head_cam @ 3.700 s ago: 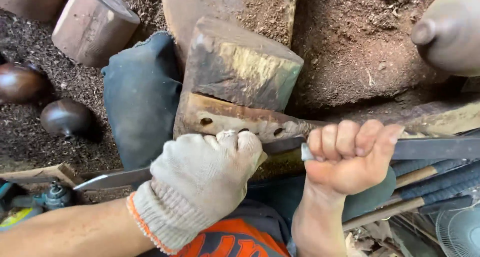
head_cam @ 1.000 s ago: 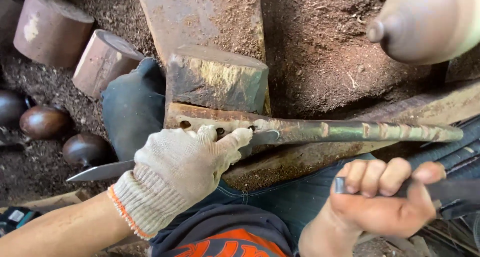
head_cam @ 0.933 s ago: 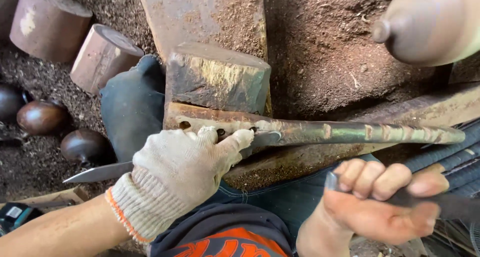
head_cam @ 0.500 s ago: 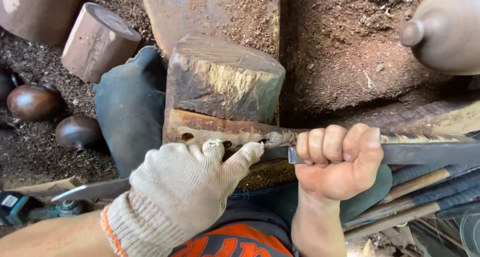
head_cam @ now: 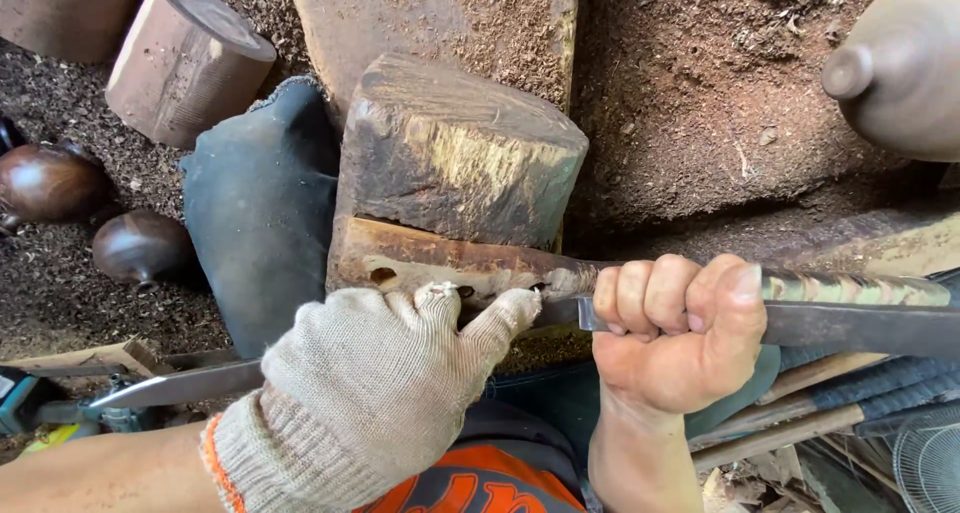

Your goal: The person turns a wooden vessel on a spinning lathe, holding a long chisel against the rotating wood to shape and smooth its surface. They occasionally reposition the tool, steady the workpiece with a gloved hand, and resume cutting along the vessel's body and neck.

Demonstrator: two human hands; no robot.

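Observation:
My left hand, in a knitted work glove, is closed over the near end of a thin green, banded stick and presses it onto a worn wooden slab in front of a wood block. My bare right hand is clenched around a dark flat metal tool that lies along the stick and runs off to the right. The fist sits right beside the gloved fingertips. A pointed steel blade sticks out leftward from under the glove.
Sawdust covers the ground. A dark cloth lies left of the block, with a cut log and two dark round turned pieces beyond. A large brown vessel stands top right. Rods and a fan grille lie bottom right.
My right hand has brought the dark tool up and to the left, from beside my lap onto the stick, close against the gloved hand. The left hand stays put.

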